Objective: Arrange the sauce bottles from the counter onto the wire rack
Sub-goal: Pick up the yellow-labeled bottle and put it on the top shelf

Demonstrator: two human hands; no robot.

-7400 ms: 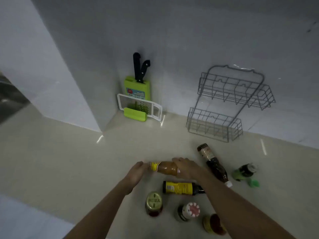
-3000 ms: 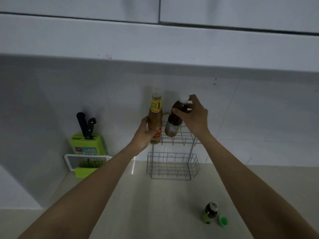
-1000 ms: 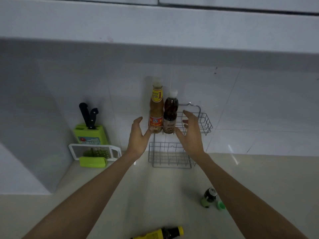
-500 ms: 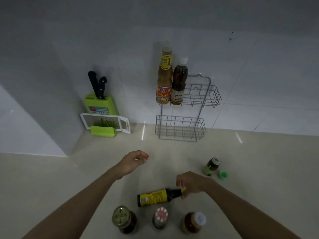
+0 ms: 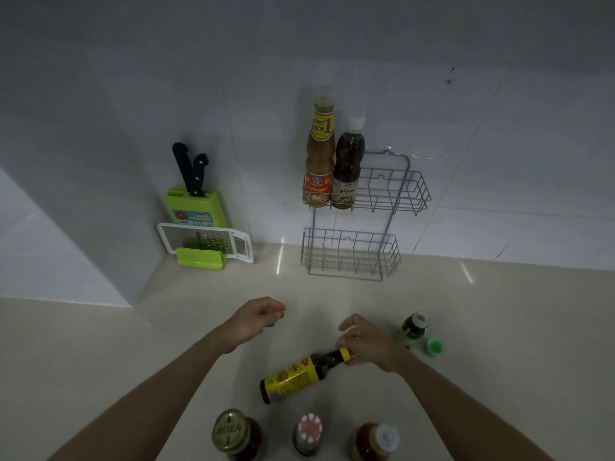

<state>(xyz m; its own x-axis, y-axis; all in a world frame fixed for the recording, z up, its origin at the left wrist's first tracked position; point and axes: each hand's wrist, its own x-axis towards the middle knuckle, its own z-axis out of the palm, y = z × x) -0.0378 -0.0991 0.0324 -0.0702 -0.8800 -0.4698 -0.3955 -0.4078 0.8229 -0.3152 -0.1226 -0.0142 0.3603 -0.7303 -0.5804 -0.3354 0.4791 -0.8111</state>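
The pale bench point(image 5: 100, 344) runs back to a white tiled wall point(image 5: 499, 144), where the two-tier wire rack point(image 5: 399, 194) leans. Its upper basket holds two upright sauce bottles at its left end, touching each other: a tan bottle with a yellow neck label point(image 5: 318, 161) and a dark bottle with a white cap point(image 5: 347, 168). The lower basket point(image 5: 349, 254) rests on the bench. In the left corner stands a green knife block point(image 5: 196, 204) with a white grater point(image 5: 203, 241) against it. The right hand point(image 5: 366, 344) grips the yellow cap end of a dark yellow-labelled bottle point(image 5: 296, 377), tilted with its base low. The left hand point(image 5: 258, 317) hovers loosely curled, holding nothing. A small green bottle point(image 5: 412, 329) stands beside its loose green cap point(image 5: 434, 347). Three jars point(image 5: 307, 434) line the near edge
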